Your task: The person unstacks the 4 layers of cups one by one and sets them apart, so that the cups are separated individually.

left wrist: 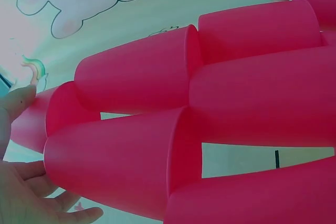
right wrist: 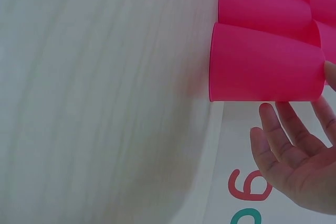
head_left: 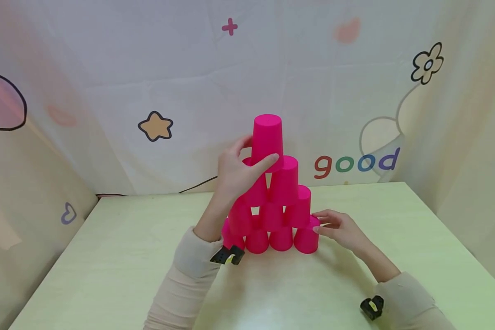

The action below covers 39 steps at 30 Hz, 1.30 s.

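A pyramid of upside-down pink cups (head_left: 271, 217) stands on the table, several in the bottom row, then three, then two, with one on top. My left hand (head_left: 236, 173) holds the top cup (head_left: 267, 140), thumb across its front and fingers behind its left side. Below, the left wrist view shows the other fingers spread beside the second-highest tier. Down at the right corner, my right hand (head_left: 346, 232) has its thumb and fingertips at the end cup (right wrist: 268, 64) of the bottom row, its fingers loosely extended.
The pale wooden table (head_left: 119, 256) ends at a printed cloth backdrop (head_left: 189, 59) behind the pyramid. Black wrist straps (head_left: 372, 307) hang at both sleeves. A thin dark cord (head_left: 198, 184) runs along the table's back edge.
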Each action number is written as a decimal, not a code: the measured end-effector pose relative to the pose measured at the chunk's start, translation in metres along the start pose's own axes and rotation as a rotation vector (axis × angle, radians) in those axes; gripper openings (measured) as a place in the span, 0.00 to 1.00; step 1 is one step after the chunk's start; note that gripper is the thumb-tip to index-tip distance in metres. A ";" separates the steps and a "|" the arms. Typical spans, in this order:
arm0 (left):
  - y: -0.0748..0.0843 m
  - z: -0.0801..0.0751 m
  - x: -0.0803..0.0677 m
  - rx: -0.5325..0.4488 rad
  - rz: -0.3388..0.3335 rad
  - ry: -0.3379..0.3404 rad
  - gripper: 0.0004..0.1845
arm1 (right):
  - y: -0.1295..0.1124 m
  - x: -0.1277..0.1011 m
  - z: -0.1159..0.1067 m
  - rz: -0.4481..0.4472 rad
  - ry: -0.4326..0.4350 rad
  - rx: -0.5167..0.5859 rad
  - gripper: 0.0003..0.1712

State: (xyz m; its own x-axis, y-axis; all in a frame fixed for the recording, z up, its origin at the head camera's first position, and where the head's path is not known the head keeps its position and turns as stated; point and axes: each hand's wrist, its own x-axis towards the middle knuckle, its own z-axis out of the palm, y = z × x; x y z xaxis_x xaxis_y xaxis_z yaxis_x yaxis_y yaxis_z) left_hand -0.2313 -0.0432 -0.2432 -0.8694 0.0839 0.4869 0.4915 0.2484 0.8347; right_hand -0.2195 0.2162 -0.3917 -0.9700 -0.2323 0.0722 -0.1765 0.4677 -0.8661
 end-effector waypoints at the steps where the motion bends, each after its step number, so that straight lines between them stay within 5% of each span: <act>1: 0.000 0.001 0.000 0.002 -0.001 -0.001 0.30 | 0.000 0.000 0.000 -0.002 -0.001 0.002 0.27; 11: 0.003 0.000 -0.001 0.008 0.026 0.018 0.28 | -0.004 -0.002 -0.001 0.005 -0.002 0.018 0.26; 27: 0.000 -0.040 -0.030 0.079 0.282 0.207 0.26 | -0.004 -0.003 0.001 -0.003 0.002 0.019 0.26; 39: -0.012 -0.066 -0.045 0.118 0.282 0.271 0.27 | -0.004 -0.003 0.001 -0.009 -0.002 0.025 0.26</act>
State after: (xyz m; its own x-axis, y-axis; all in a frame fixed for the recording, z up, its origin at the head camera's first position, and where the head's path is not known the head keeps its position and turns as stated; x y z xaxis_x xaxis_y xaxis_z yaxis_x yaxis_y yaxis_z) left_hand -0.1946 -0.1134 -0.2579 -0.6484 -0.0889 0.7561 0.6860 0.3626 0.6308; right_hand -0.2156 0.2147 -0.3888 -0.9680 -0.2382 0.0796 -0.1815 0.4442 -0.8774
